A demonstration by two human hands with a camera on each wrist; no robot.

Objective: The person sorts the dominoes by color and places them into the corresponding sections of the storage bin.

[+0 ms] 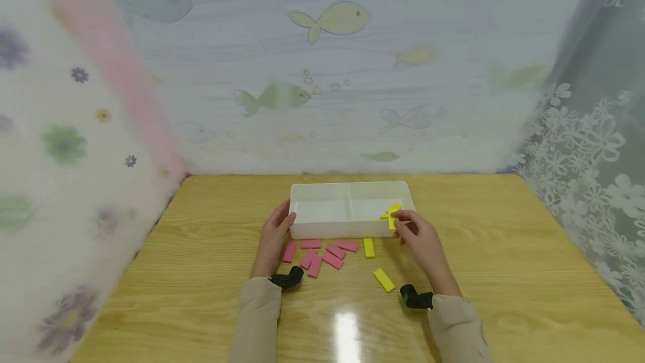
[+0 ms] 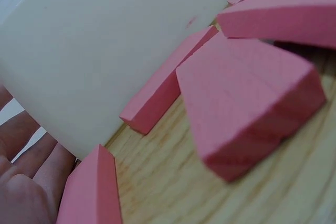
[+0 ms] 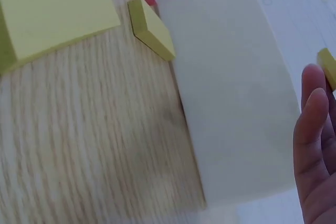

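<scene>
Yellow flat rectangular block (image 1: 394,210) is pinched in our right hand (image 1: 422,238) over the white divided plastic tray's (image 1: 347,230) right compartment, left hand (image 1: 274,235) resting open against the tray; releasing looks next, then the yellow blocks on the wooden bench (image 1: 504,273).

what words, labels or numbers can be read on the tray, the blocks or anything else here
None: no view shows any readable text.
The white tray, the pink blocks and the yellow blocks bear no print.
The backdrop carries only fish and flower pictures, no writing.
The small red mark on the tray's wall in the left wrist view is too blurred to tell.
</scene>
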